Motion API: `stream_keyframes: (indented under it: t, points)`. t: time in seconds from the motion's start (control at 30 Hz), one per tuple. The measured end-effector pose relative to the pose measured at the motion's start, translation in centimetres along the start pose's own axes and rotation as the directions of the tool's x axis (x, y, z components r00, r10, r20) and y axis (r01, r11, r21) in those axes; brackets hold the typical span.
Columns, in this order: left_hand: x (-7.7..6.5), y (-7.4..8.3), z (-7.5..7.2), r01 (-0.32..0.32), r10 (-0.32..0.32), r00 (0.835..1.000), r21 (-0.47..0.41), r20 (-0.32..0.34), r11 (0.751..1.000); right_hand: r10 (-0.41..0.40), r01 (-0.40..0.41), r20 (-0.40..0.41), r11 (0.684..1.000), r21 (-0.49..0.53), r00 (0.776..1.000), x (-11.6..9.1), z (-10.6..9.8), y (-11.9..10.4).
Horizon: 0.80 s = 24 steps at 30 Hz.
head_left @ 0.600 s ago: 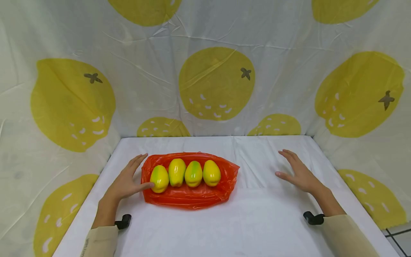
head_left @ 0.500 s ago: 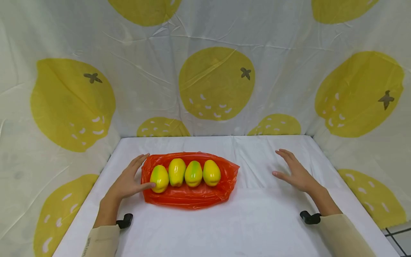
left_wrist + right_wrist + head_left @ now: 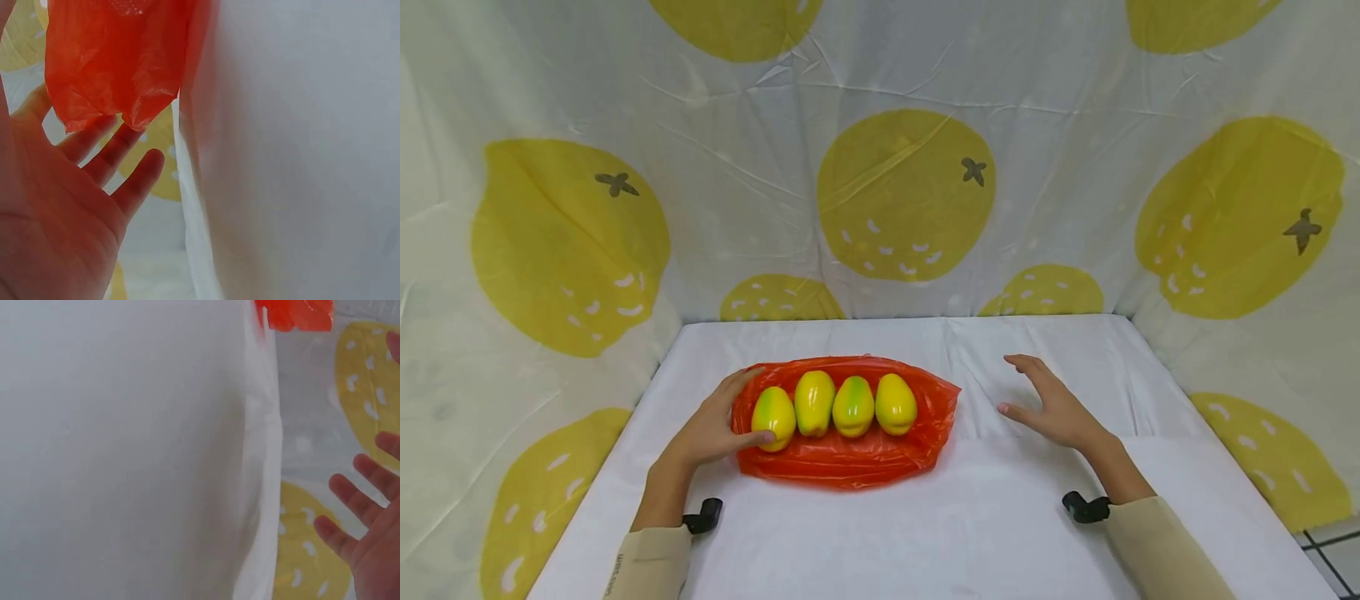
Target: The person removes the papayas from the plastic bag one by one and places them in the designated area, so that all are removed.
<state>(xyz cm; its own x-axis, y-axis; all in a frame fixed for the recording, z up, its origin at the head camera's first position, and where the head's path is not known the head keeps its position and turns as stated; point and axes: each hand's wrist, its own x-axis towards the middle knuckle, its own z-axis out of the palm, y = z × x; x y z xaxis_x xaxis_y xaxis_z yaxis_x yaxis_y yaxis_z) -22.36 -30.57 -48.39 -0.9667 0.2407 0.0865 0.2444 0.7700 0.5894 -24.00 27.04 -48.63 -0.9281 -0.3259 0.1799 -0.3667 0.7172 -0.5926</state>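
Note:
A red plastic bag [image 3: 850,468] lies flat on the white table. Several glossy yellow-green, mango-like fruits stand in a row on it; the leftmost fruit [image 3: 774,412] is nearest my left hand [image 3: 707,432]. That hand is spread at the bag's left end, its thumb in front of the leftmost fruit in the head view; whether it touches cannot be told. In the left wrist view the bag [image 3: 119,62] hangs past the spread fingers [image 3: 140,181]. My right hand [image 3: 1060,412] hovers to the right of the bag, fingers apart and holding nothing.
White cloth covers the table [image 3: 880,542]. Behind and at both sides hangs a pale curtain [image 3: 1060,192] printed with big yellow lemons. Each wrist wears a black camera, such as the right wrist camera [image 3: 1084,507].
My right hand has moved left, towards the bag. My left hand has shifted slightly right, its thumb now further over the leftmost fruit. Bag and fruits look unmoved.

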Motion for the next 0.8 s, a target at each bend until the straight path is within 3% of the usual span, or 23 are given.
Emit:
stream_keyframes:
  t: [0.33,0.8]
  points:
    - [0.1,-0.4,0.3,0.047,-0.048,0.998,0.014,0.028,0.999,-0.03,0.03,-0.004,0.996,0.079,1.0,1.6,2.1,-1.8]
    - [-0.3,-1.1,1.3,0.041,-0.036,0.996,-0.059,0.084,0.997,-0.14,0.146,-0.052,0.979,0.14,0.989,3.4,5.0,-5.5]
